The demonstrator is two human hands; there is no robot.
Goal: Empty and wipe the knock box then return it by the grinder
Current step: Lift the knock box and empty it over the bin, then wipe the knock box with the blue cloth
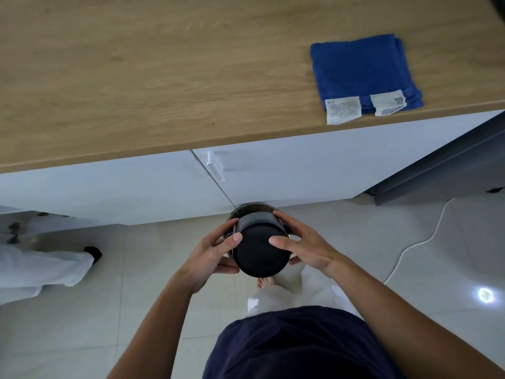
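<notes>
The black round knock box (pixel 259 251) is held upside down, its flat base facing me, above a dark bin (pixel 252 207) whose rim shows just beyond it on the floor by the cabinet. My left hand (pixel 216 255) grips its left side, thumb on the base. My right hand (pixel 303 242) grips its right side, with the fingers spread over the base and wall. A folded blue cloth (pixel 363 75) with white labels lies on the wooden counter (pixel 164 77) at the right, near the front edge. No grinder is in view.
White cabinet doors (pixel 300 170) with a white handle (pixel 216 169) run under the counter. A white cable (pixel 420 239) trails over the tiled floor at the right. Another person's white-clad leg and dark shoe (pixel 93 253) are at the left. A dark appliance front (pixel 448 165) stands at the right.
</notes>
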